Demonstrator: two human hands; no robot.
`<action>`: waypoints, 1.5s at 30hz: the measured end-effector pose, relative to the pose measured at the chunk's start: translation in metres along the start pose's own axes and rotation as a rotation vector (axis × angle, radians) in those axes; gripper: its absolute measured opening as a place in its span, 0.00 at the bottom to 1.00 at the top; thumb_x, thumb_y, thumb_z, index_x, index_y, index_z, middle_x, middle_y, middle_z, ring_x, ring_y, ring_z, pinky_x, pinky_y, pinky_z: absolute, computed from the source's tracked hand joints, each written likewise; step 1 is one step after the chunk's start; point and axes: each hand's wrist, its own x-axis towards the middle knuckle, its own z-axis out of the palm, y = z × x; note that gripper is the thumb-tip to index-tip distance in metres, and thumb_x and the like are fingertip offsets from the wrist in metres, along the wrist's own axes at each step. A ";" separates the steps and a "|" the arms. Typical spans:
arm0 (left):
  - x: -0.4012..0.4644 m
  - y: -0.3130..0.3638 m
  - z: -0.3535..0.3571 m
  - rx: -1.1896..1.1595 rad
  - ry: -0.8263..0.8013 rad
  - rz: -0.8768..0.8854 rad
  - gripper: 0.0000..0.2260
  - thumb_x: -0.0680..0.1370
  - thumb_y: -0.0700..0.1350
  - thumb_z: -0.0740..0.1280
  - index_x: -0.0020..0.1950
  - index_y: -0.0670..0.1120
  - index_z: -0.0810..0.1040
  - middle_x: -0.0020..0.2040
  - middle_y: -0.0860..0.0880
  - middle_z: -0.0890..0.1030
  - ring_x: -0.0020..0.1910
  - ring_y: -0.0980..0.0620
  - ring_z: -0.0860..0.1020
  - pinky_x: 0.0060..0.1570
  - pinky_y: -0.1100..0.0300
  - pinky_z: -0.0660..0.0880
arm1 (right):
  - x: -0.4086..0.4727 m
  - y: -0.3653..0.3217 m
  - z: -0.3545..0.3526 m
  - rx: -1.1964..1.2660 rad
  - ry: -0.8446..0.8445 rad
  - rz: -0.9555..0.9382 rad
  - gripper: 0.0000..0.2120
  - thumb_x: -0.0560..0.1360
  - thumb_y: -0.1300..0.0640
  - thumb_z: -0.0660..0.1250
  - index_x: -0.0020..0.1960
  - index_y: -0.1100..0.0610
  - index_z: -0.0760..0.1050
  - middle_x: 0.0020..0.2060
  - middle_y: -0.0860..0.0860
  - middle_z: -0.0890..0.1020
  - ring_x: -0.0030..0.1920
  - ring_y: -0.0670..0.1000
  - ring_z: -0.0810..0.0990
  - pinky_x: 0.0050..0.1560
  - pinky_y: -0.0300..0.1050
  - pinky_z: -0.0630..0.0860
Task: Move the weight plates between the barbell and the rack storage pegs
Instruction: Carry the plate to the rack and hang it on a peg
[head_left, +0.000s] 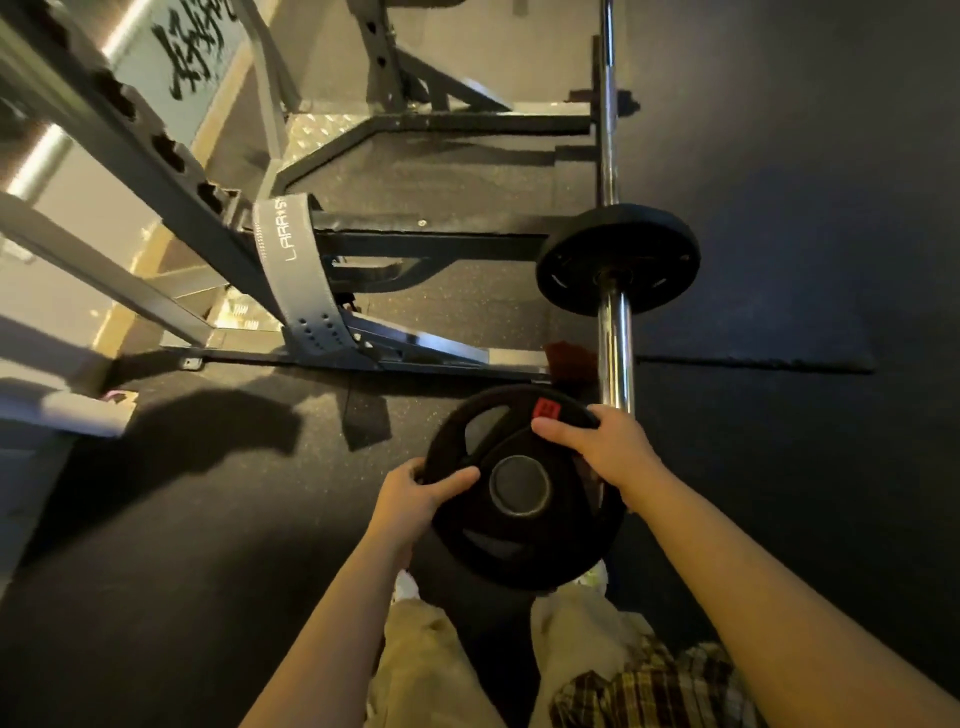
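I have a black weight plate (519, 488) held in both hands at the lower middle of the frame, above my knees. My left hand (415, 493) grips its left rim, thumb curled over the face and fingers wrapped under the edge. My right hand (602, 447) grips the upper right rim beside a small red label, fingers curled over the top. The plate is tilted, its face and centre hole turned up toward me, and it sits just in front of the near end of the barbell (615, 343), partly covering the tip of the chrome sleeve.

The barbell runs up the right-centre of the frame, lying low over the dark rubber floor (805, 234). A second black plate (618, 260) is on its sleeve, further up the bar at the middle right, well apart from the one I hold.

The grey steel rack (156, 171) fills the upper left, with a grey lifting belt (306, 280) draped over one of its beams.
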 end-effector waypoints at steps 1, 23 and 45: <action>-0.002 0.008 -0.012 -0.106 0.026 0.011 0.27 0.65 0.54 0.77 0.61 0.46 0.76 0.52 0.48 0.83 0.52 0.49 0.82 0.55 0.50 0.78 | -0.001 -0.019 0.013 0.033 0.015 -0.012 0.16 0.68 0.45 0.75 0.49 0.53 0.78 0.41 0.49 0.85 0.43 0.49 0.84 0.43 0.43 0.79; -0.125 0.091 -0.457 -0.643 0.919 0.619 0.25 0.70 0.68 0.59 0.33 0.46 0.73 0.29 0.50 0.73 0.33 0.52 0.74 0.39 0.57 0.71 | -0.086 -0.364 0.409 -0.017 -0.290 -0.829 0.18 0.70 0.41 0.68 0.46 0.56 0.76 0.33 0.51 0.79 0.28 0.44 0.78 0.31 0.39 0.73; -0.056 0.260 -0.740 -0.120 1.585 0.976 0.24 0.71 0.68 0.51 0.32 0.48 0.69 0.27 0.52 0.69 0.26 0.58 0.70 0.32 0.71 0.66 | 0.021 -0.619 0.609 0.507 -0.565 -1.093 0.14 0.68 0.46 0.74 0.37 0.56 0.76 0.29 0.51 0.76 0.28 0.47 0.74 0.25 0.35 0.69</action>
